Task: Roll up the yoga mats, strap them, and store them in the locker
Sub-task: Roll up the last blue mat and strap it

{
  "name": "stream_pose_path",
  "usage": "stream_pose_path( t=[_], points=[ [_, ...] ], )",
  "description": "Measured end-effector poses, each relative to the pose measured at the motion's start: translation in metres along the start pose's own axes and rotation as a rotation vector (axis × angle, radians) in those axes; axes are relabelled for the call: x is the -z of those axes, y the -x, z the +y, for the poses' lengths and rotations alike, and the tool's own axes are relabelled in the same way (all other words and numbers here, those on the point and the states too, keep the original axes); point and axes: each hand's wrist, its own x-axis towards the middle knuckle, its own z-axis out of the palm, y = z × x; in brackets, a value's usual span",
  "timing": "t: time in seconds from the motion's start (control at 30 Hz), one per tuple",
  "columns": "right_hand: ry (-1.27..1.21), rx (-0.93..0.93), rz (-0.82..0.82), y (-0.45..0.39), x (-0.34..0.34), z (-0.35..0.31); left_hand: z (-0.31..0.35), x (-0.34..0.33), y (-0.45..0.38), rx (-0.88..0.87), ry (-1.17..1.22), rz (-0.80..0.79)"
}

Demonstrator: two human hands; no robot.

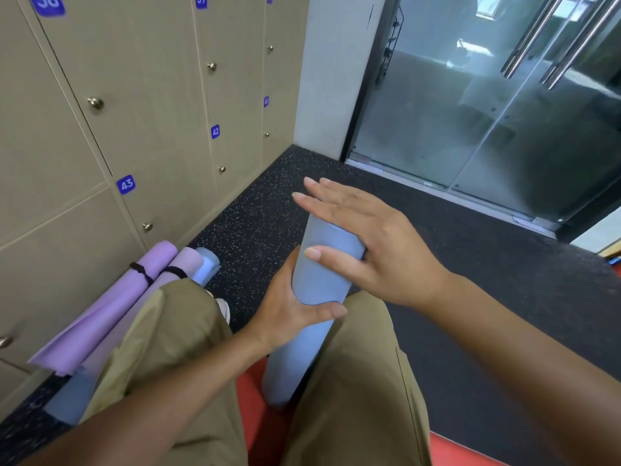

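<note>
The lockers (pixel 141 105), beige doors with small knobs and blue number tags, fill the left of the view, all shut as far as can be seen. At their foot, on the speckled black floor (pixel 437 264), lie more rolled mats: a purple mat (pixel 111 307) and a pink mat (pixel 183 260), each with a black strap, and a pale blue one just beyond them.

Away from the lockers, between the person's knees, stands the blue mat (pixel 316 280), a tight smooth roll tilted slightly, its lower end resting on a red surface (pixel 255 408). No strap shows on it.

It looks light and foam-soft, springy enough to uncoil if let go, with a matt skin that should grip well. The middle of the roll seems the best hold, leaving the ends free for a strap.

The left hand (pixel 292 311) is wrapped round the roll's middle. The right hand (pixel 366 237) lies flat on the top end, fingers straight, thumb against the side.
</note>
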Motion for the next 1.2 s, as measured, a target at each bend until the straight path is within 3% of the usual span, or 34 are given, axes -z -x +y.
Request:
stream_pose_path(
  t=[0.23, 0.4, 0.67, 0.9, 1.03, 1.2],
  points=[
    [0.178, 0.068, -0.257, -0.005, 0.015, 0.003, 0.004, 0.008, -0.001, 0.001, -0.022, -0.061],
    [0.053, 0.011, -0.258, -0.004, 0.022, 0.009, 0.006, 0.001, -0.002, -0.007, -0.032, -0.019],
    [-0.102, -0.245, -0.122, 0.03, 0.043, 0.016, 0.002, -0.03, -0.01, -0.042, -0.064, 0.0],
    [-0.124, -0.531, -0.081, 0.124, 0.073, 0.025, -0.005, -0.049, -0.022, -0.013, -0.149, -0.058],
    [-0.051, -0.744, -0.184, 0.191, 0.082, 0.028, -0.003, -0.061, -0.028, 0.006, -0.218, -0.099],
    [-0.014, -1.048, -0.513, 0.289, 0.076, 0.031, -0.003, -0.088, -0.032, -0.009, -0.37, -0.227]
  ],
)
